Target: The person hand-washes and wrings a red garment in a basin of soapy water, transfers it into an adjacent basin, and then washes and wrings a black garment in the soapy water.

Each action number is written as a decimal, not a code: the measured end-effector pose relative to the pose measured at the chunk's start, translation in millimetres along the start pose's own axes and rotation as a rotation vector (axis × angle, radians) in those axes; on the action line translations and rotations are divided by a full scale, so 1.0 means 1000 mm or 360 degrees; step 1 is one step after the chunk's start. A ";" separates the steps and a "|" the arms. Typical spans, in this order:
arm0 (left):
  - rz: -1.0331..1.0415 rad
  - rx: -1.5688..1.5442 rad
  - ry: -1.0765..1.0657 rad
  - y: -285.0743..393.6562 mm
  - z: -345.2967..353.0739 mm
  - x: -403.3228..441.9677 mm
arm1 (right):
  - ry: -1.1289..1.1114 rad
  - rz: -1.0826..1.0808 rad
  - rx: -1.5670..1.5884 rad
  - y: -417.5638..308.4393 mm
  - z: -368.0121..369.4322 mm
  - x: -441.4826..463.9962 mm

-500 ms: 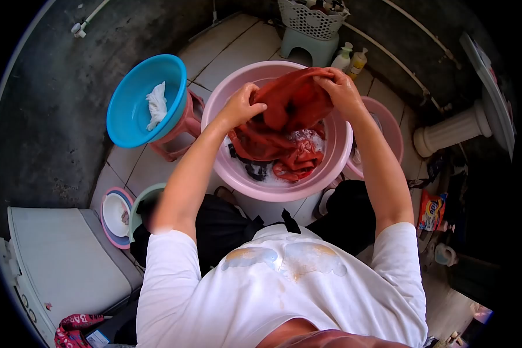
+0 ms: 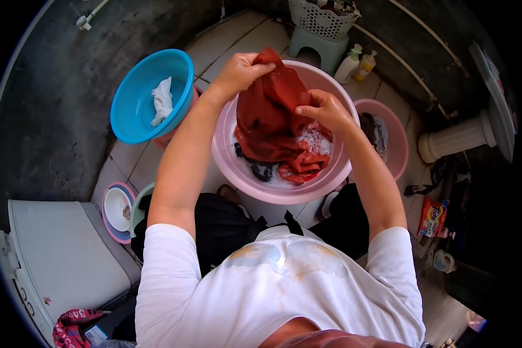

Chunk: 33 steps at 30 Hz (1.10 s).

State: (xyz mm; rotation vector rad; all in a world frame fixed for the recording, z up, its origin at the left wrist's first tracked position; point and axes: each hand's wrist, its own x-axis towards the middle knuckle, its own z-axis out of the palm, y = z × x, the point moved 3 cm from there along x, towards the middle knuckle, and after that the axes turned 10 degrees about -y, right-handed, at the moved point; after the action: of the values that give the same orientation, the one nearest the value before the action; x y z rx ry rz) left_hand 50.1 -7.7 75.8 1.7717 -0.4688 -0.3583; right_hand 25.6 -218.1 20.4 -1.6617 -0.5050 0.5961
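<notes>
A wet rust-red garment (image 2: 272, 110) is stretched up between my hands, its lower part bunched in a large pink basin (image 2: 256, 190). My left hand (image 2: 238, 72) pinches the garment's raised upper corner, above the basin's far left rim. Lower and to the right, my right hand (image 2: 326, 110) grips its right edge, thumb on top. White suds (image 2: 316, 139) and dark wet cloth (image 2: 262, 171) show in the basin under the red fabric. Exactly what kind of garment it is cannot be made out.
Left stands a blue basin (image 2: 127, 110) with a white cloth (image 2: 162, 101) in it. At right is a smaller pink basin (image 2: 399, 148) holding clothes. Bottles (image 2: 348, 65) and a stool (image 2: 316, 45) bearing a basket (image 2: 325, 23) stand behind. A white washing machine (image 2: 64, 255) is lower left.
My left hand has risen and moved a little away, lifting its side of the garment. My right hand has come down and nearer, so the cloth now hangs slanted.
</notes>
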 end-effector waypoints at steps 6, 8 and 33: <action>0.0114 -0.0182 0.0484 0.015 -0.037 -0.017 | 0.0119 0.0217 -0.0476 0.021 -0.027 -0.008; 0.0193 -0.0299 0.0534 0.009 -0.050 -0.017 | 0.0125 0.0165 -0.0781 0.033 -0.034 -0.007; 0.0252 -0.1112 0.1044 -0.026 -0.099 -0.071 | 0.0482 0.0459 -0.0556 0.094 -0.046 -0.010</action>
State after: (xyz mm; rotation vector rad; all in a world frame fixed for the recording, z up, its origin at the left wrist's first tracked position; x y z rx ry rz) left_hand 38.5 116.4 74.7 1.0673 0.0061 0.1709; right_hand 47.0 -275.4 -65.5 -2.1369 -0.1519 0.4679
